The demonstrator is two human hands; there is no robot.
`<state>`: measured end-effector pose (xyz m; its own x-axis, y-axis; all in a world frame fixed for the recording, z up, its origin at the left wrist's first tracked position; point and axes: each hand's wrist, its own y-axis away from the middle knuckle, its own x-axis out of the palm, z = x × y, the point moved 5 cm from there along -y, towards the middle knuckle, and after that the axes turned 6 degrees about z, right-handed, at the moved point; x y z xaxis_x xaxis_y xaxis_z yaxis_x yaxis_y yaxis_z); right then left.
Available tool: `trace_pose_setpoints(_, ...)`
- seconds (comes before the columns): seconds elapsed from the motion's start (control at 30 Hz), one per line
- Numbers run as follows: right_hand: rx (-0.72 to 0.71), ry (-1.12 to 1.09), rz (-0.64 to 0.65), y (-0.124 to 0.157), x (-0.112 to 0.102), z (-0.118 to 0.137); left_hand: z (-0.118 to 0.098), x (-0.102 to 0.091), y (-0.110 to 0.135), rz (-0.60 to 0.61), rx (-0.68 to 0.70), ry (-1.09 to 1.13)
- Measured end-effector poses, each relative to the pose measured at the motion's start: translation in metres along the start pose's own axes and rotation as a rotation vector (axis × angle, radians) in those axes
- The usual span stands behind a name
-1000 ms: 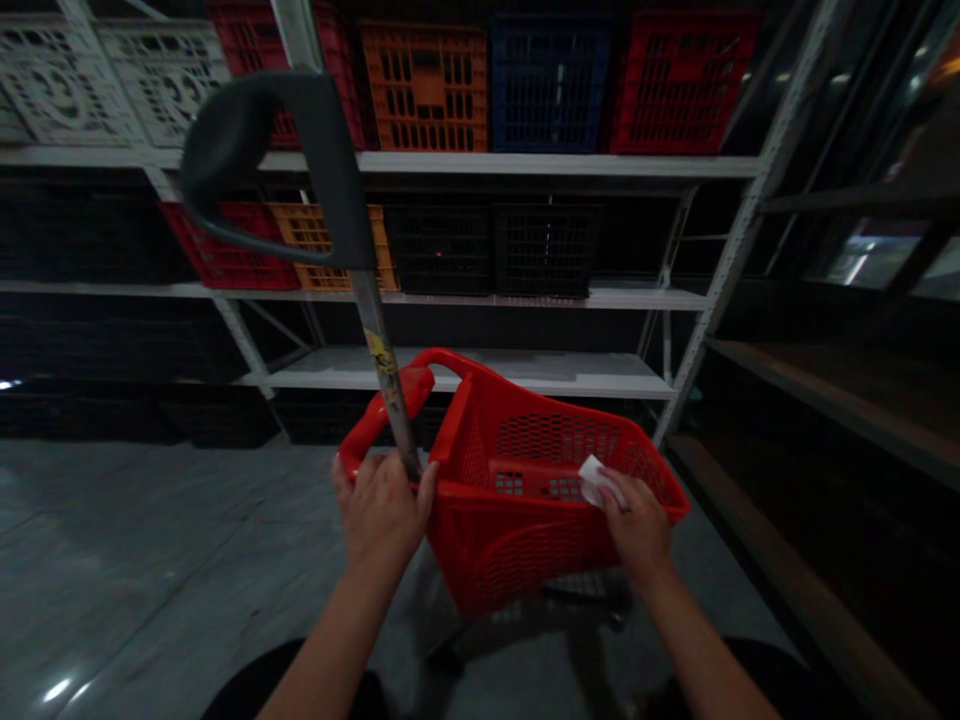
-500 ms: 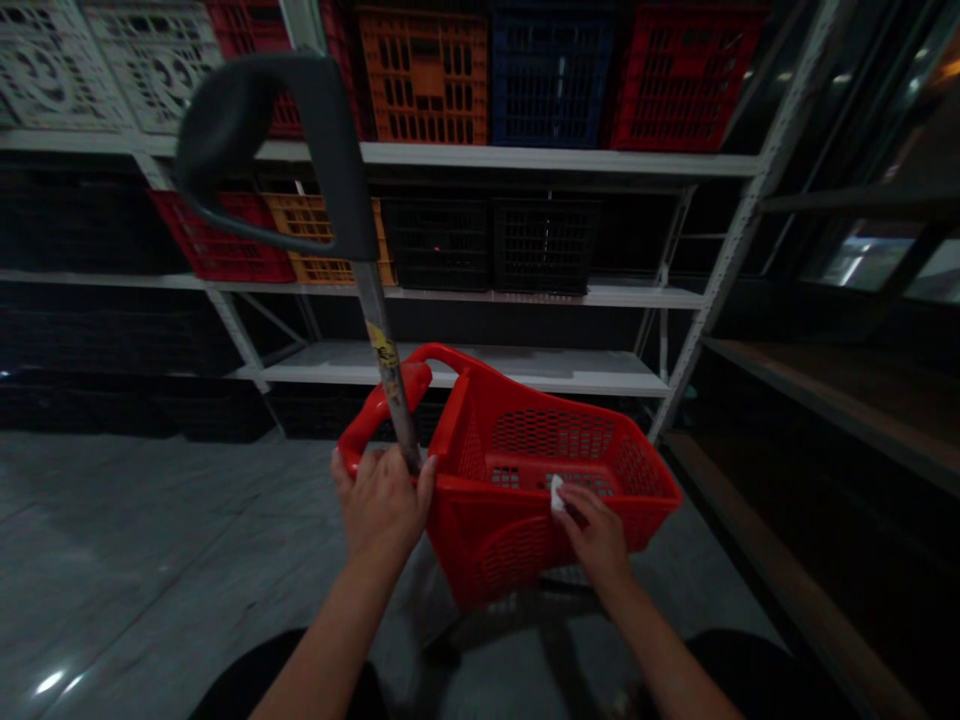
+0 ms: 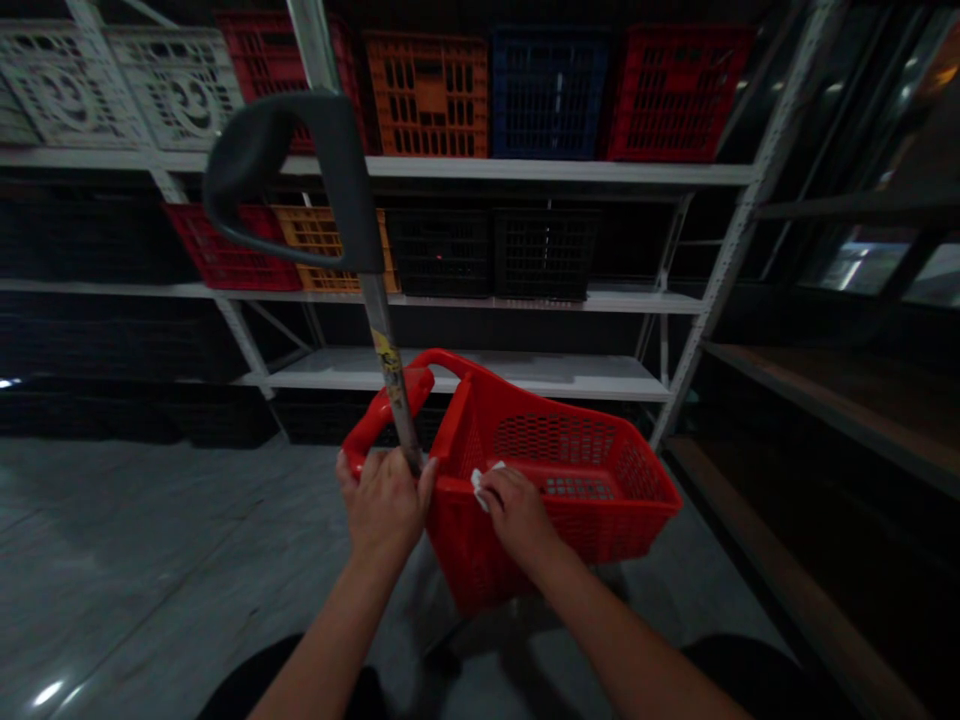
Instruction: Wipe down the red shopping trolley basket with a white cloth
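A red plastic shopping cart (image 3: 555,535) with mesh sides stands in front of me. My left hand (image 3: 386,505) is closed over the near end of its red handle (image 3: 367,430), beside the foot of a metal pole (image 3: 390,375). That pole rises to a dark grey loop grip (image 3: 341,185). My right hand (image 3: 517,510) pinches a small white wipe (image 3: 480,488), a cloth or tissue, against the cart's near top rim. Its fingertips are bent around the wipe and partly hide it. The wipe touches the rim a little right of the rear panel.
White metal shelving (image 3: 465,300) stands behind the cart, holding an orange crate (image 3: 427,95), a blue crate (image 3: 550,95), white crates (image 3: 176,90) and several others. Dark shelves (image 3: 840,390) run along the right side. The floor (image 3: 150,540) is grey and smooth.
My right hand has slid left along the cart's near rim with the white wipe, toward my left hand. My left hand stays on the handle. The view has tipped slightly upward.
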<state>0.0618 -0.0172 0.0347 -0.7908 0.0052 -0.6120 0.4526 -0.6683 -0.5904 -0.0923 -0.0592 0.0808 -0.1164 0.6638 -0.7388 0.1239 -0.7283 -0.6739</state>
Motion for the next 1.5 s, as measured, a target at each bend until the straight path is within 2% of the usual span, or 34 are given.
trace_pose_setpoints(0.1,0.082,0.044,0.03,0.016,-0.014,-0.02,0.004,0.003,0.001,-0.008,0.005,0.0)
trace_pose_setpoints(0.17,0.116,0.038,0.033,0.02,-0.017,-0.025,0.005,0.005,0.001,-0.005,0.002,0.002)
trace_pose_setpoints(0.23,0.102,0.02,0.047,0.011,-0.011,-0.017,0.006,0.007,0.0,0.003,0.005,-0.008)
trace_pose_setpoints(0.37,0.022,0.024,0.089,-0.029,0.017,0.017,0.005,0.012,-0.005,0.017,0.021,-0.032)
trace_pose_setpoints(0.43,0.025,0.044,0.095,-0.04,0.026,0.021,0.008,0.016,-0.01,0.021,0.013,-0.038)
trace_pose_setpoints(0.53,0.07,0.084,0.086,-0.031,0.022,0.003,0.015,0.022,-0.02,0.014,-0.013,-0.044)
trace_pose_setpoints(0.67,0.159,0.114,0.049,0.005,-0.003,-0.038,0.021,0.029,-0.027,-0.003,-0.015,-0.034)
trace_pose_setpoints(0.73,0.204,0.113,0.029,0.013,-0.011,-0.046,0.021,0.032,-0.029,-0.009,-0.009,-0.037)
trace_pose_setpoints(0.83,0.2,0.113,0.043,-0.004,-0.003,-0.034,0.019,0.033,-0.029,-0.019,-0.014,-0.056)
trace_pose_setpoints(0.97,0.117,0.132,0.083,-0.047,0.026,-0.002,0.016,0.032,-0.03,-0.021,-0.009,-0.076)
trace_pose_setpoints(1.07,0.124,0.169,0.08,-0.054,0.034,-0.001,0.019,0.033,-0.034,-0.026,-0.007,-0.059)
trace_pose_setpoints(1.13,0.154,0.187,0.08,-0.041,0.029,-0.015,0.023,0.035,-0.036,-0.02,-0.011,-0.025)
trace_pose_setpoints(1.2,0.201,0.196,0.068,-0.016,0.013,-0.038,0.027,0.037,-0.039,-0.017,-0.014,0.005)
trace_pose_setpoints(1.37,0.306,0.251,-0.017,0.05,-0.05,-0.1,0.032,0.043,-0.043,-0.014,0.017,-0.017)
trace_pose_setpoints(1.43,0.351,0.269,-0.036,0.061,-0.064,-0.111,0.033,0.045,-0.044,-0.016,0.011,-0.034)
trace_pose_setpoints(1.5,0.38,0.265,-0.019,0.054,-0.059,-0.108,0.033,0.047,-0.045,-0.012,0.001,-0.048)
